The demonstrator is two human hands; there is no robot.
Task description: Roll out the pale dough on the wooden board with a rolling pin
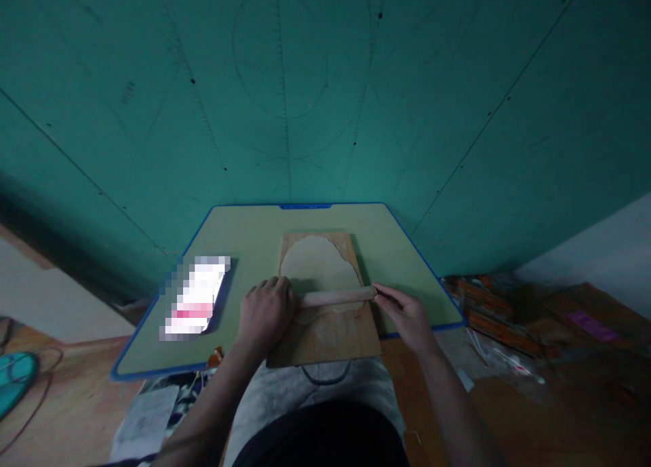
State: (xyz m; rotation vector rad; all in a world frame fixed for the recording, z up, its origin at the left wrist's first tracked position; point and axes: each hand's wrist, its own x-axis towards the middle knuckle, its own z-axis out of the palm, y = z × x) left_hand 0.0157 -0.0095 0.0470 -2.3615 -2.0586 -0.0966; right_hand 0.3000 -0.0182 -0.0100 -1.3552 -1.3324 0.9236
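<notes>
A wooden rolling pin (333,296) lies crosswise over a flat sheet of pale dough (318,260). Fingers of my left hand (268,310) are curled round the pin's left end. At the other end, my right hand (404,312) pinches the tip between thumb and fingers. The dough is wide and rounded, with an uneven right edge, and most of it shows beyond the pin; a narrow strip shows on the near side. Beneath it is a wooden board (330,341), whose near part is bare apart from a pale smudge.
The board rests on a pale green table (244,236) with a blue rim, against a green wall (305,101). A lit phone (198,294), its screen blurred, lies at the left. Boxes (574,318) and clutter fill the floor at right. A teal round object (17,379) lies at far left.
</notes>
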